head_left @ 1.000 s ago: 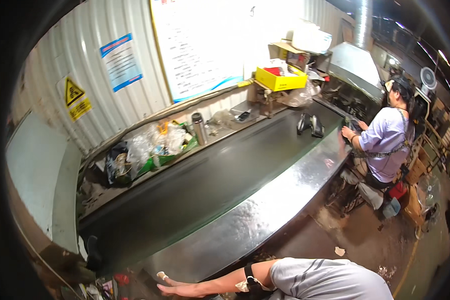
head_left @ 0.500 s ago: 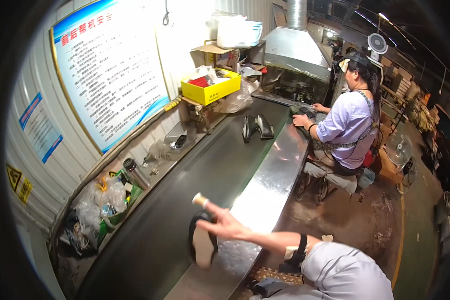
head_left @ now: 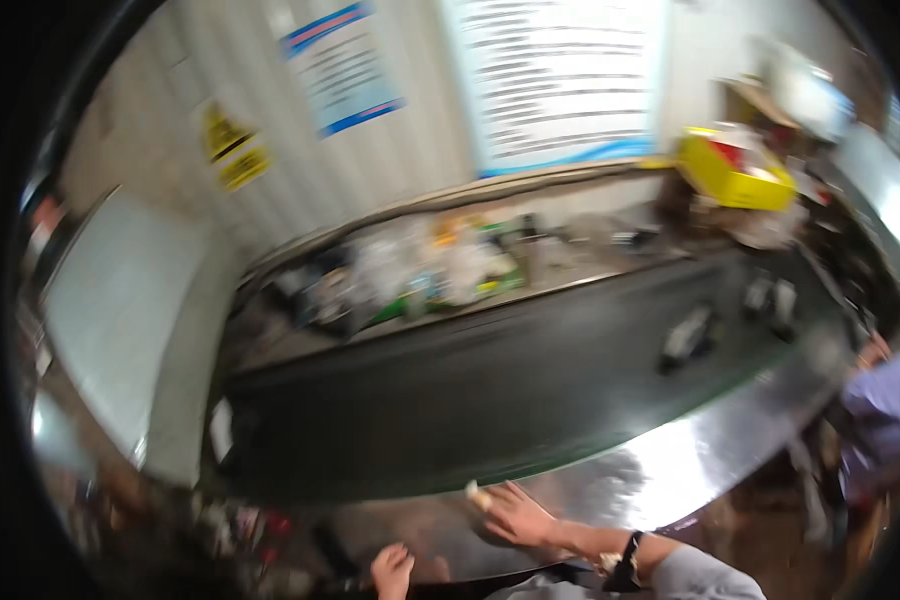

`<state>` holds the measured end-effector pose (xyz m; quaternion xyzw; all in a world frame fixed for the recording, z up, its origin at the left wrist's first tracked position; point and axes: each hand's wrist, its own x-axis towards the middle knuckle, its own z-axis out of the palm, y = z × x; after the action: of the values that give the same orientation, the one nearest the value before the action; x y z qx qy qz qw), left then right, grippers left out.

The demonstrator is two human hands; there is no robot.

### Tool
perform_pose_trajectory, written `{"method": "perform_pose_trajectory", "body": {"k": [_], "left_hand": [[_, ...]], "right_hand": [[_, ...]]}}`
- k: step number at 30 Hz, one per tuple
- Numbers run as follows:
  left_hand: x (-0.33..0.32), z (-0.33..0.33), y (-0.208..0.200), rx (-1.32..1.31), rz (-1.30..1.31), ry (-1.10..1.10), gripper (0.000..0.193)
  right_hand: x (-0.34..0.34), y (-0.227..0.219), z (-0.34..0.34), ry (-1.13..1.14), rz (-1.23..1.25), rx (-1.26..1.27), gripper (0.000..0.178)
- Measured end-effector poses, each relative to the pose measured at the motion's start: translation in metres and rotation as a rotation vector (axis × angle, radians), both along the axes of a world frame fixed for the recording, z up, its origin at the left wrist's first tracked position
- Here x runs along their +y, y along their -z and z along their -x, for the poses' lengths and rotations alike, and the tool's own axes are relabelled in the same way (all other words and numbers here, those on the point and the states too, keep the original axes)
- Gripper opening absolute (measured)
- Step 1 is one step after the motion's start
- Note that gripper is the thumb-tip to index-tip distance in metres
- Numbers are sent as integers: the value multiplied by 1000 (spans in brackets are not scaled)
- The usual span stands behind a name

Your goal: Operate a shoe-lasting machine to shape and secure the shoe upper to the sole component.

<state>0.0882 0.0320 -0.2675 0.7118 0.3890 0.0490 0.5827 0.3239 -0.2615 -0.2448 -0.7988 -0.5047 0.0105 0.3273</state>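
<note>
Over the near metal strip of the desk (head_left: 670,465), the right hand (head_left: 520,516) reaches in from the lower right, its fingers spread apart with nothing seen between them and a pale cover (head_left: 478,497) on one tip; whether it touches the metal is unclear. To its left, the left hand (head_left: 392,570) shows at the lower edge, its fingers bent inward; blur and the angle hide whether they hold anything. Just left of it lies a blurred dark shape (head_left: 332,549) that I cannot identify. Behind the strip runs a wide dark belt (head_left: 450,400). Toward its right end sits one dark shoe (head_left: 688,338), well apart from both hands, with two more dark shoes (head_left: 770,302) close together beyond it. Past the belt, clear plastic bags (head_left: 378,268) are heaped on a ledge, and a yellow box (head_left: 735,172) stands farther right. At the right edge, a co-worker in lavender (head_left: 885,395) is partly in view, near the far end of the metal strip.
</note>
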Motion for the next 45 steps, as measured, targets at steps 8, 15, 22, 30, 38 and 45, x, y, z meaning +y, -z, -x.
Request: {"method": "perform_pose_trajectory", "body": {"k": [8, 15, 22, 30, 38, 45], "left_hand": [[176, -35, -53, -72, -335, -185, 45], [411, -60, -77, 614, -946, -104, 114], [472, -169, -97, 265, -390, 638, 36], [523, -179, -11, 301, -1008, -199, 67], [566, -137, 55, 419, -571, -469, 79], [453, -95, 26, 395, -952, -70, 97]], "right_hand": [[4, 48, 35, -269, 163, 306, 51], [113, -22, 32, 296, 11, 909, 70], [282, -48, 16, 284, -338, 1811, 105], [343, -15, 4, 560, -638, 2043, 90], [192, -81, 30, 756, -660, 1961, 56], [93, -42, 97, 702, -1082, 1994, 53]]}}
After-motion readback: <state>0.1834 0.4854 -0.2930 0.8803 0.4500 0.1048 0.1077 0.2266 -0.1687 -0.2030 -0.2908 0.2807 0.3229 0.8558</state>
